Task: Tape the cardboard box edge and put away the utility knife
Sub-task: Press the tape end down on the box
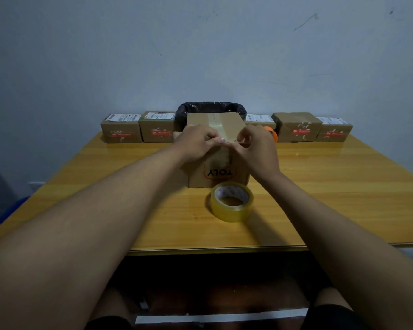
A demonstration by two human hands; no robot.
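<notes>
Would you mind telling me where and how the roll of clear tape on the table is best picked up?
The tape roll lies flat on the table, its hole facing up, in front of the cardboard box. Probably best to come from above with the right hand, thumb inside the core and fingers on the outer wall at the near side, where nothing crowds it.

Both forearms are bare to the elbow, with no sleeves, watch or rings visible. The left hand [196, 141] and right hand [255, 146] are ungloved, fingernails short. Dark shorts [332, 317] cover the thighs near the bottom edge.
</notes>
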